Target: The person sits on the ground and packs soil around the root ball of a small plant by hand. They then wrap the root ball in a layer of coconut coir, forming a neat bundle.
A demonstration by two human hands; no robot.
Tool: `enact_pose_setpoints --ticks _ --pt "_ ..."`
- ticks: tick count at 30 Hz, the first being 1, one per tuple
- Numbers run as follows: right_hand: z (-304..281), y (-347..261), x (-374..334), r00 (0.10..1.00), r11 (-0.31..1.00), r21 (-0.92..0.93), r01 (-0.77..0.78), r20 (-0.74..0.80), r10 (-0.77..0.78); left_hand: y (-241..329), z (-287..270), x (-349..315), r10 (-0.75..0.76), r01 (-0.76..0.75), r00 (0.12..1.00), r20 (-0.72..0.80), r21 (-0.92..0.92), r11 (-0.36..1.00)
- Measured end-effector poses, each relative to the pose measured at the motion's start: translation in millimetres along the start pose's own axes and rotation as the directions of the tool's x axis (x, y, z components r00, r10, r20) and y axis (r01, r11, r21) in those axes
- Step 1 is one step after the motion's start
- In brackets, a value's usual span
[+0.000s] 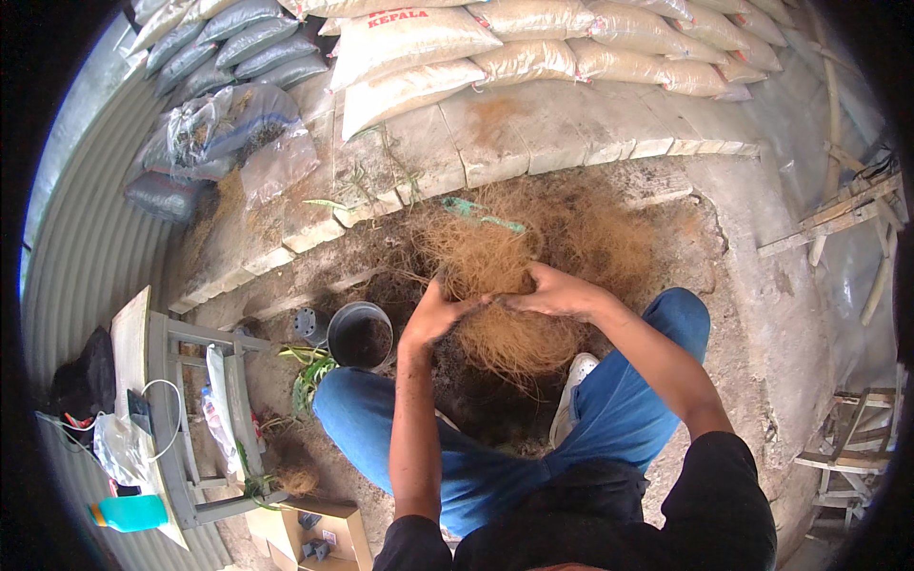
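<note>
While both forearms reach up from the lower edge, the two hands meet at the centre of the frame around one item: a loose bundle of brown coir-like fibre (481,255), bushy above the hands, with more of it hanging below.

Left hand (431,312): curled about the bundle's left side, thumb pointing inward. Right hand (560,293): curled about the right side, its thumb near the left one. Grip: fibre squeezed between the two hands; several fingertips are buried, so their exact hold cannot be told.

Adjacent, upper centre: a heap of loose fibre (609,243) on the soil; one green strip (486,216), at the bundle's upper end.

Left of centre: one round black plant pot (388,335), open side up, dark inside; one smaller grey pot (307,325), just beside it; one leafy plant (309,376), green and yellowish, below the pots.

Lower left: one wooden stand (178,381), bearing a white cable (181,419) and a teal bottle (130,514); one open cardboard box (357,544), dark objects within.

Upper edge: stacked pale sacks (533,62), filled; dark plastic bags (252,33), piled to their left.

Below the hands: blue jeans (624,371), knees apart; one white shoe (569,395), between them.

Right edge: slatted wooden furniture (852,457), partly cut off.
</note>
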State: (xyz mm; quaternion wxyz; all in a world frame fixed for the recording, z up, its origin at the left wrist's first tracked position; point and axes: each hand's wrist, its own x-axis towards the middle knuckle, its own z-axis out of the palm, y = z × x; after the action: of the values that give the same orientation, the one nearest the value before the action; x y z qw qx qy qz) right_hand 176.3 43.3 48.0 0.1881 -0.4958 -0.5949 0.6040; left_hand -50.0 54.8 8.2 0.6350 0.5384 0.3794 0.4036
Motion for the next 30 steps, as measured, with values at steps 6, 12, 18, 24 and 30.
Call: enact_pose_setpoints --ticks 6,12,18,24,30 --pt "5.8 19.6 28.7 0.954 0.955 0.214 0.205 -0.264 -0.145 -16.6 2.6 5.9 -0.092 0.096 0.961 -0.26 0.004 0.995" --pt "6.3 14.9 26.0 0.937 0.953 0.263 0.153 -0.346 -0.055 -22.4 3.3 8.4 -0.054 0.059 0.986 -0.157 0.031 0.998" --pt "-27.7 19.8 15.0 0.961 0.94 0.319 0.123 -0.275 -0.032 -10.7 -12.3 5.7 -0.112 0.12 0.99 -0.086 0.088 0.989" --pt "-47.1 35.9 16.0 0.968 0.948 0.311 0.069 -0.25 0.012 8.8 -15.5 -3.8 -0.227 0.239 0.969 -0.1 0.126 0.963" --pt "-44.5 38.0 15.3 0.959 0.967 0.232 0.107 -0.28 -0.039 10.5 -10.7 -3.7 -0.181 0.188 0.98 -0.079 0.087 0.978"
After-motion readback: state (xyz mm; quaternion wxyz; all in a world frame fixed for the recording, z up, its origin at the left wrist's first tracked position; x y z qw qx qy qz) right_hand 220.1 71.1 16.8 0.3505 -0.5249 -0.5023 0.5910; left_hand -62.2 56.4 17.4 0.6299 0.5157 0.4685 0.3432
